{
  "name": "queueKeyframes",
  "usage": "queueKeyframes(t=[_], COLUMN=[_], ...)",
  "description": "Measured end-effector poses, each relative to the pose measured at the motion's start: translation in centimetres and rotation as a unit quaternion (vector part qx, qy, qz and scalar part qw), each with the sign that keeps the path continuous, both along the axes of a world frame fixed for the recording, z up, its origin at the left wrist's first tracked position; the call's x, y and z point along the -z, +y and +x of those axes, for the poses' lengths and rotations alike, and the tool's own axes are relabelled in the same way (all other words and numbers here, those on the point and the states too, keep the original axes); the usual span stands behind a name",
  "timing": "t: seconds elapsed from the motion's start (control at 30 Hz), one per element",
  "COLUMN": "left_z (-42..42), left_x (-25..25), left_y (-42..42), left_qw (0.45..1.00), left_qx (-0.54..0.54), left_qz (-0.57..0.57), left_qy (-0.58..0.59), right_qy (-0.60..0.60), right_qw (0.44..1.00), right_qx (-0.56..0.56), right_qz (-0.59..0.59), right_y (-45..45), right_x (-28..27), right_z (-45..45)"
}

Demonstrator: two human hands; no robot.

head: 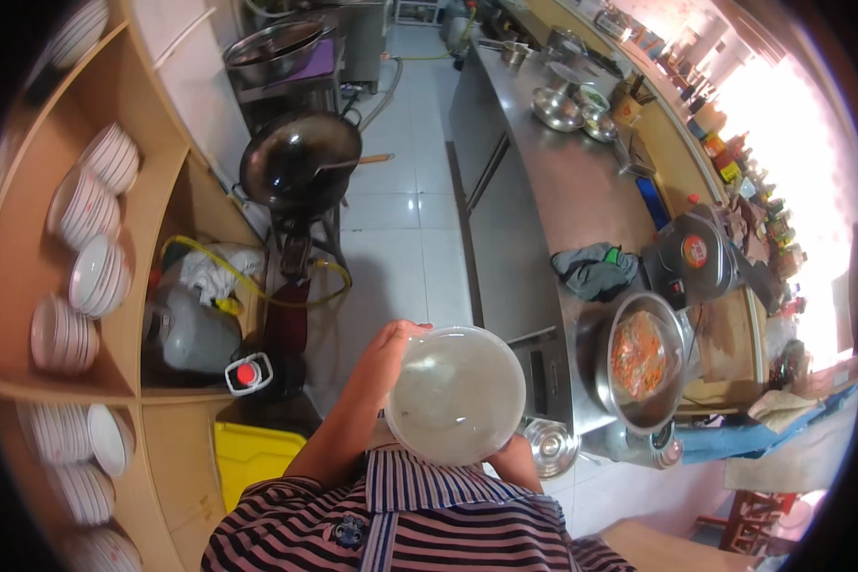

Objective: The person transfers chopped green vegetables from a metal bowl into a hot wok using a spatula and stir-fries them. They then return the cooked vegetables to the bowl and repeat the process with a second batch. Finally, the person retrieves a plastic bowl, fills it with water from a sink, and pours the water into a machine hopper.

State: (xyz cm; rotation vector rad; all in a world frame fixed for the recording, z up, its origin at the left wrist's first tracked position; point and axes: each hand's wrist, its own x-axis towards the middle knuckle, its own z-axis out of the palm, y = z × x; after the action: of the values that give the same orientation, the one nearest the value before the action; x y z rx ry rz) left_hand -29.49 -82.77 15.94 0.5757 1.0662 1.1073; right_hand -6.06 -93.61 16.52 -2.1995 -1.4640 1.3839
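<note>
A round, translucent plastic tub (457, 393) is held close in front of my chest, and its pale, cloudy inside faces up. My left hand (393, 357) grips its far left side, with the thumb along the rim. At the near right side is my right hand (509, 452), its fingers mostly hidden by the tub. Whether the tub holds liquid cannot be made out for certain. To the right, a steel basin (600, 382) at the counter's end carries a clear bag of chopped orange and green food (643, 355).
A steel counter (543, 179) runs along the right, bearing a grey cloth (595, 272), a dark appliance (690, 250) and metal bowls (556, 111). On the left stand a wok (300, 161) on a burner, a gas cylinder (199, 332), a yellow bin (254, 457) and shelves of stacked bowls (86, 207).
</note>
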Motion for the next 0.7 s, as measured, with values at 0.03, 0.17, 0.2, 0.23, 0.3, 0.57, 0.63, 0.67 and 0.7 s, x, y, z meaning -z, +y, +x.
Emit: queueKeyframes(t=[0.03,0.17,0.2,0.23,0.3,0.57,0.63,0.67,0.7], left_z=[0.8,3.1,3.7,4.1,4.9,5.3,5.3,5.3,4.7], left_x=[-0.3,0.1,0.3,0.4,-0.3,-1.6,-1.7,-1.6,-1.7], left_y=[3.4,17.0,20.1,23.2,29.8,54.0,60.5,63.5,67.0], left_qw=[1.000,0.998,0.997,0.998,0.999,0.995,0.993,0.993,0.993], left_qx=[0.008,0.032,0.033,0.031,0.021,-0.057,-0.066,-0.070,-0.070], left_qz=[0.002,0.019,0.020,0.021,0.032,0.006,0.014,0.013,0.018], left_qy=[0.000,-0.041,-0.059,-0.040,-0.004,-0.079,-0.092,-0.093,-0.088], right_qy=[0.023,0.018,0.015,0.011,0.073,0.074,0.071,0.073,0.075], right_qw=[1.000,0.998,0.998,0.999,0.992,0.992,0.994,0.994,0.994], right_qx=[0.020,0.020,0.028,0.035,0.023,-0.070,-0.058,-0.052,-0.049], right_qz=[0.008,0.058,0.046,0.033,0.097,0.072,0.066,0.064,0.059], right_y=[3.0,15.1,18.4,22.1,29.1,56.8,63.4,66.5,70.1], right_x=[-0.2,0.5,0.6,0.6,1.4,-0.5,0.3,0.7,0.5], right_z=[0.5,2.8,3.2,3.5,4.9,6.7,7.1,7.1,6.5])
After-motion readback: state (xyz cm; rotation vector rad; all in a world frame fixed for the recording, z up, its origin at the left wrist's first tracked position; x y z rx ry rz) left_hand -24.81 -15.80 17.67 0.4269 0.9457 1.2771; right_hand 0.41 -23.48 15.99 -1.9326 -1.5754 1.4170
